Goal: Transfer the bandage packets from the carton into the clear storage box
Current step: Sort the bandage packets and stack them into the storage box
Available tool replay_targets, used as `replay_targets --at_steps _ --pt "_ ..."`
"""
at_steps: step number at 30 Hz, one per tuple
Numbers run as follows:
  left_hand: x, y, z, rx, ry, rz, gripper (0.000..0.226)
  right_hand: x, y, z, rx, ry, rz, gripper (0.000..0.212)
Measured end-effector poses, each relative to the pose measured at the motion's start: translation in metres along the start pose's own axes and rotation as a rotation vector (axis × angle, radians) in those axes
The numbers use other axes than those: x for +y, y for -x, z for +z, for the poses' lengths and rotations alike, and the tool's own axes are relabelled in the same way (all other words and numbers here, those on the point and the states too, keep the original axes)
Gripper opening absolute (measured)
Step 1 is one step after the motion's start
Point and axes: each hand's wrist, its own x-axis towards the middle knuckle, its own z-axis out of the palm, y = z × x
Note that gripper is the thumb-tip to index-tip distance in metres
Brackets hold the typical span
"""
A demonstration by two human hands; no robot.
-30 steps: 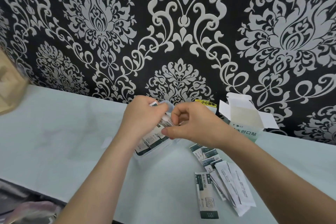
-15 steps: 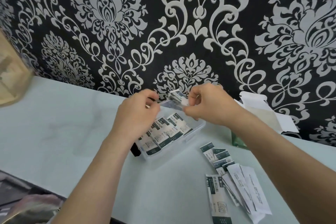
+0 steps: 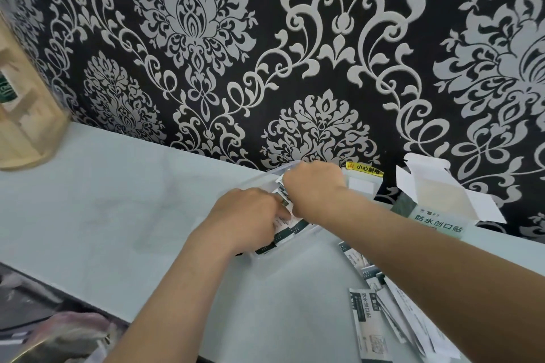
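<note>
- A rounded pale wooden rack (image 3: 20, 115) stands at the far left on the smooth, pale counter (image 3: 118, 215).
- The left hand (image 3: 250, 215) reaches into the clear storage box (image 3: 265, 253), fingers curled down onto the flat packets in the box (image 3: 283, 237); whether its grip pinches one, I cannot tell.
- The right hand (image 3: 315, 188) is over the box's far end, knuckles up; its grip is hidden.
- A yellow warning sticker (image 3: 365, 169) sits against the black damask wallpaper (image 3: 206, 38).
- The white-and-green cardboard carton (image 3: 436, 209) stands open, flaps up, right of the box.
- Loose bandage packets (image 3: 368, 324), thin papery rectangles, lie fanned on the counter, partly under the right forearm.
</note>
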Motion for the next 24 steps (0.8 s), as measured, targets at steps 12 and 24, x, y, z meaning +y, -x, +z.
replay_targets --at_steps 12,24 --pt "0.007 0.006 -0.010 -0.013 -0.001 -0.006 0.066 -0.010 -0.009 0.004 -0.127 0.200 -0.114 0.030" --pt "0.006 0.004 -0.008 -0.049 -0.009 -0.037 0.072 -0.005 -0.009 -0.004 -0.203 0.075 -0.051 0.025"
